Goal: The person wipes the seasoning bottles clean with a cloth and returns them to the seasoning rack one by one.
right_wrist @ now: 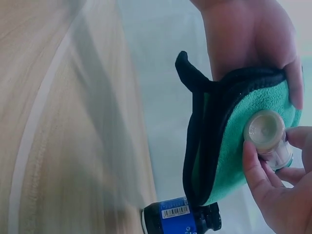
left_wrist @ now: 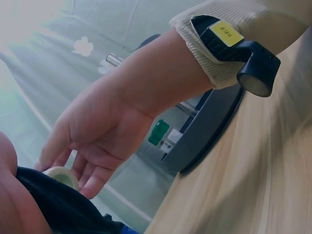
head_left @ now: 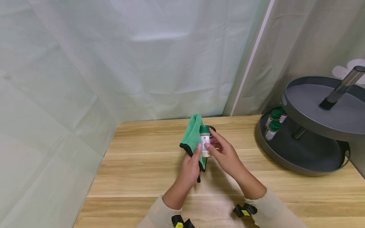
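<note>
A small spice jar [head_left: 205, 145] with a green cap, white label and pale contents is held upright above the table. My right hand [head_left: 228, 156] pinches it between thumb and fingers; in the right wrist view its base faces the camera. My left hand [head_left: 188, 169] grips a green cloth [head_left: 191, 133] with black edging, its thumb lying along the front near the jar. The cloth lies behind and against the jar's side. Just behind the right fingers, a dark bottle with a blue label [right_wrist: 178, 216] stands on the table, mostly hidden in the head view.
To the right stands a grey two-tier round tray [head_left: 306, 172] with a metal post [head_left: 342, 87]. Several green-capped jars [head_left: 272, 129] stand on its lower tier. Pale curtains [head_left: 171, 63] hang behind and left of the wooden table [head_left: 137, 177].
</note>
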The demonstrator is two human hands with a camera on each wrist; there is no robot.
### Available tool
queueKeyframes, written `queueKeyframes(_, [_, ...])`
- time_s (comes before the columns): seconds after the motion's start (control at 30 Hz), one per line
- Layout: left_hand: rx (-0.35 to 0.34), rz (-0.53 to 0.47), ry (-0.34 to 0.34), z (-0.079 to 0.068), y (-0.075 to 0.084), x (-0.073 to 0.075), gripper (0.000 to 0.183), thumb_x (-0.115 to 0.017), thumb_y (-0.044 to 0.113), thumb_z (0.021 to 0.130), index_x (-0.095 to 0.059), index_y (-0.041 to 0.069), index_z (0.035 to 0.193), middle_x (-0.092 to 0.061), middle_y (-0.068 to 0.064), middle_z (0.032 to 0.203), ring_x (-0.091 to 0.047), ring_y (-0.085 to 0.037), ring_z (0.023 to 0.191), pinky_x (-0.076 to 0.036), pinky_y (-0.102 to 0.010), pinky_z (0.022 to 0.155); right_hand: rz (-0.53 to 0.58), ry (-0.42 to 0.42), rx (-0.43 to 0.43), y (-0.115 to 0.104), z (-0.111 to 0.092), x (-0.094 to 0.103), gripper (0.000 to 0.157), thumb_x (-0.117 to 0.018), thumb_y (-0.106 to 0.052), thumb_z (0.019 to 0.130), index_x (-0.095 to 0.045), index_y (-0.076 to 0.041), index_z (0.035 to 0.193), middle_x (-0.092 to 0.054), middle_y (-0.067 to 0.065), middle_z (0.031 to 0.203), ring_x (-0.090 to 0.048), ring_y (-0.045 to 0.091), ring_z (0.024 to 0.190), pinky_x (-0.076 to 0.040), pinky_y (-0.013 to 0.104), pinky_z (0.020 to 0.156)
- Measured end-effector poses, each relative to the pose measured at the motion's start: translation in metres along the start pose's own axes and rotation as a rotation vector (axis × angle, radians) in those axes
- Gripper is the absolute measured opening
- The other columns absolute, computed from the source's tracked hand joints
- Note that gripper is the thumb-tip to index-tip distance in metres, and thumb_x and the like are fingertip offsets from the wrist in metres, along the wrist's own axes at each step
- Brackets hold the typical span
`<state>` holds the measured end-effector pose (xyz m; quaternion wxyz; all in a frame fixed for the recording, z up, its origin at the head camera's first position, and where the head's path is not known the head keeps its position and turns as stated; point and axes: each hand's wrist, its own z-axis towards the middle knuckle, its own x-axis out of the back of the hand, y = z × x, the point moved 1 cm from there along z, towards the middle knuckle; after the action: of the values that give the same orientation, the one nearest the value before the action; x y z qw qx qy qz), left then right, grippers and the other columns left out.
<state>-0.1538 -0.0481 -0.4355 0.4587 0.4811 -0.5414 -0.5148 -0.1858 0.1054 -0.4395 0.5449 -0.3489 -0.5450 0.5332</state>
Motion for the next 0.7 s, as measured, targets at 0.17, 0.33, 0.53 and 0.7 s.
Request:
queueKeyframes(0.17, [-0.002,-0.030,0.027,0.0030,-0.0001,0.0040,0.062,-0.038,0.059,0.105,-0.041,0.016,0.150,-0.058,-0.005,0.140,-0.052,-0.017,0.126,-0.040,-0.036,0.113,-0.012,-0.028,0.015,-0.0020,-0.0034,-0.0041,0.059,-0.065,-0.024,0.101,-0.042,-0.024,0.155,-0.064,0.015,0.120,-0.064,0.023,0.098,-0.057,0.025,0.076])
queueKeyframes(0.33, [-0.019,-0.043,0.057,0.0067,0.0001,0.0080,0.060,-0.038,0.056,0.106,-0.043,0.014,0.149,-0.058,-0.007,0.139,-0.054,-0.017,0.123,-0.042,-0.034,0.111,-0.016,-0.069,0.012,-0.0037,-0.0067,-0.0064,0.056,-0.060,-0.028,0.103,-0.040,-0.034,0.155,-0.065,0.011,0.121,-0.065,0.021,0.101,-0.058,0.026,0.081])
queueKeyframes(0.53, [-0.015,-0.024,0.066,0.0057,0.0014,0.0086,0.062,-0.037,0.057,0.105,-0.044,0.014,0.149,-0.058,-0.006,0.141,-0.053,-0.018,0.126,-0.041,-0.037,0.113,-0.012,-0.074,0.033,-0.0035,-0.0074,-0.0068,0.056,-0.059,-0.027,0.104,-0.038,-0.035,0.155,-0.066,0.010,0.118,-0.065,0.022,0.103,-0.057,0.026,0.084])
queueKeyframes(0.7, [0.014,-0.005,0.049,0.0026,0.0031,0.0059,0.067,-0.038,0.063,0.103,-0.042,0.016,0.150,-0.056,-0.004,0.143,-0.050,-0.019,0.131,-0.037,-0.044,0.118,-0.030,-0.042,0.038,-0.0025,-0.0059,-0.0051,0.057,-0.060,-0.026,0.103,-0.038,-0.026,0.156,-0.065,0.012,0.118,-0.065,0.023,0.104,-0.056,0.025,0.085])
